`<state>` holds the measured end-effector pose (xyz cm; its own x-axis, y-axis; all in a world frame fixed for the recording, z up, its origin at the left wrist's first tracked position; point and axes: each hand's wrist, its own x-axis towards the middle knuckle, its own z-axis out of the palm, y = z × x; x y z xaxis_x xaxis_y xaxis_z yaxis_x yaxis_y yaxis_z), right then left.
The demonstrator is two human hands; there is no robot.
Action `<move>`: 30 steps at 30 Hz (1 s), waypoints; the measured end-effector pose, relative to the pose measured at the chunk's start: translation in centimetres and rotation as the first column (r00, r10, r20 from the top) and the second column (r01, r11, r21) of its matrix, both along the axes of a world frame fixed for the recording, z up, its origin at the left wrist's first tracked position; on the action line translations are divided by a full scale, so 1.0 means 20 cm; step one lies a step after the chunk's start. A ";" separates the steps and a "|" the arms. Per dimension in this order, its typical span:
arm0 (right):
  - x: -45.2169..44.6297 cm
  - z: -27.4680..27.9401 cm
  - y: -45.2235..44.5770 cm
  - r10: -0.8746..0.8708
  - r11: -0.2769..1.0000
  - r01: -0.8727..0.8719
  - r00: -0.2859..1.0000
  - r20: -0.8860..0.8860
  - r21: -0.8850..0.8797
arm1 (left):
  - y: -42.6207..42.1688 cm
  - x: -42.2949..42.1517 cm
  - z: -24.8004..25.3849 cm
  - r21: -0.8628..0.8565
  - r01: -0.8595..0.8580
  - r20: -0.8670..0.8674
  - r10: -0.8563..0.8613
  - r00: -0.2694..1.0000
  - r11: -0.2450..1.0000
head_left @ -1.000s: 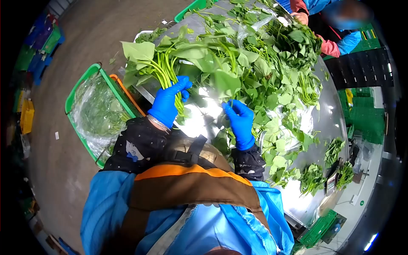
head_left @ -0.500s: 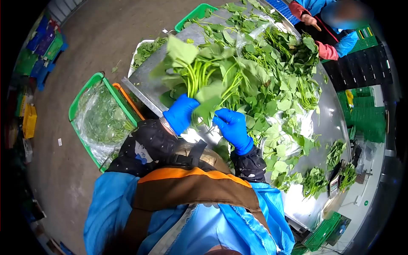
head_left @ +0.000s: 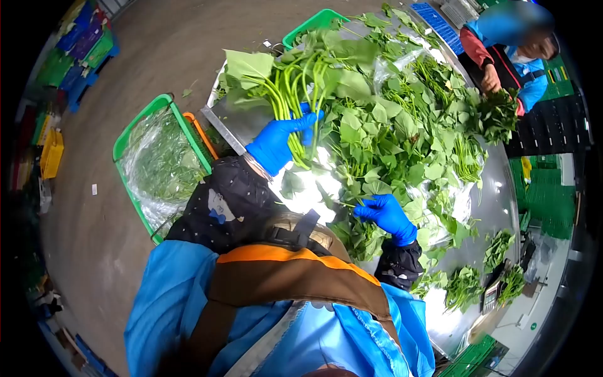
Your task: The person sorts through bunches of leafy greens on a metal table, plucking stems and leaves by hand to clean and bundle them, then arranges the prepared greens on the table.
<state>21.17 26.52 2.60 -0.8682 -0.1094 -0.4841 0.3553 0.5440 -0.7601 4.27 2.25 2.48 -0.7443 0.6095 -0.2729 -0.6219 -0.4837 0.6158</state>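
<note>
My left hand (head_left: 282,139), in a blue glove, is closed round a bunch of leafy green stems (head_left: 290,88) above the metal table's near left part. The leaves of the bunch point away from me. My right hand (head_left: 384,215), also gloved in blue, is low and to the right, its fingers pinched on a single leafy stem (head_left: 349,203) near the table's front edge. A large heap of loose greens (head_left: 402,125) spreads over the table beyond and between both hands.
A green crate (head_left: 119,151) with a plastic liner and greens stands at the left, an orange edge (head_left: 201,135) beside it. Another green crate (head_left: 314,22) is at the far edge. A co-worker (head_left: 502,56) handles greens at the upper right. Small bunches (head_left: 463,288) lie near a scale.
My right hand has moved right and toward me, away from the bunch, with a stem at its fingertips. My left hand has shifted slightly up and right with the bunch. The co-worker now holds greens.
</note>
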 end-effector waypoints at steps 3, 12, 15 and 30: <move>0.10 -0.12 0.13 0.142 0.772 0.004 0.974 -0.178 0.635 | -0.03 0.00 -0.01 -0.022 -0.055 -0.009 0.055 0.998 0.998; -0.32 0.03 -0.40 -0.555 0.786 0.375 0.779 -0.293 -0.491 | 0.10 0.19 -0.03 -0.115 0.096 0.067 -0.089 0.994 0.989; -0.35 0.03 -0.43 -0.582 0.686 0.339 0.786 -0.207 -0.643 | 0.11 0.21 -0.09 -0.144 0.058 0.059 -0.050 0.997 0.988; -0.34 0.06 -0.43 -0.558 0.638 0.354 0.825 -0.094 -0.684 | 0.07 0.22 -0.12 -0.091 -0.025 0.030 0.028 0.999 0.996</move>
<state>14.39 17.91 3.84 -0.9682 0.1578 -0.1939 0.1500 -0.2541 -0.9555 8.68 3.61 0.17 -0.7503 0.5613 -0.3493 -0.6291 -0.4439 0.6381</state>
